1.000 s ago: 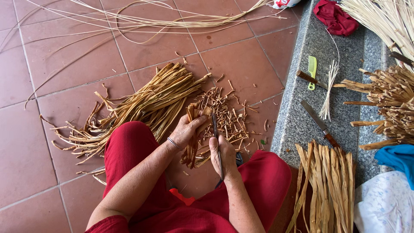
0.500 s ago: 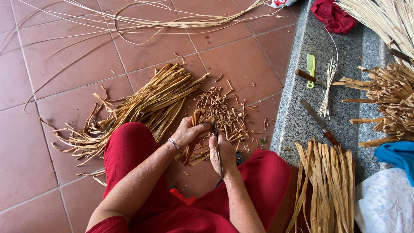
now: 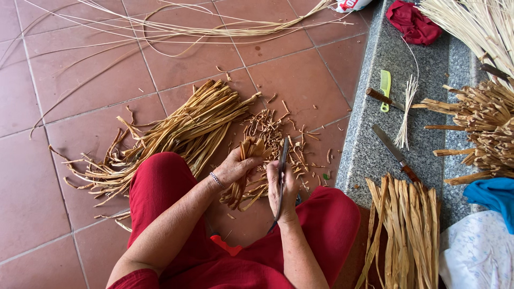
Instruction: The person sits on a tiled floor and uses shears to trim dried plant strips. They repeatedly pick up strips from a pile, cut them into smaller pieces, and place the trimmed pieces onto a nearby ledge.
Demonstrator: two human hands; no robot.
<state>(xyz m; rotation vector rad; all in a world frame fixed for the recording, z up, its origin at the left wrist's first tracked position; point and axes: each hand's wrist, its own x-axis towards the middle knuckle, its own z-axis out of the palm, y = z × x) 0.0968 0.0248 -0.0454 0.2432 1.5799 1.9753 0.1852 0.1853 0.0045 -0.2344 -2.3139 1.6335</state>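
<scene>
My left hand (image 3: 237, 167) grips a small bunch of brown dried plant strips (image 3: 247, 152) above my red-trousered knees. A thin bracelet sits on that wrist. My right hand (image 3: 282, 188) is closed around a long dark knife (image 3: 281, 166), its blade pointing up beside the bunch. Short cut scraps (image 3: 278, 134) litter the tiles just beyond both hands.
A large heap of dried strips (image 3: 182, 126) lies on the red tiles to the left. On the grey stone ledge (image 3: 369, 150) lie two knives (image 3: 395, 152), a green comb (image 3: 385, 88), a red cloth (image 3: 412, 24), flat strips (image 3: 407, 230) and bundled stalks (image 3: 482, 128). Long pale fibres (image 3: 203, 27) trail across the far floor.
My left hand has drawn the bunch closer and raised it slightly. My right hand with the knife has shifted up against the bunch.
</scene>
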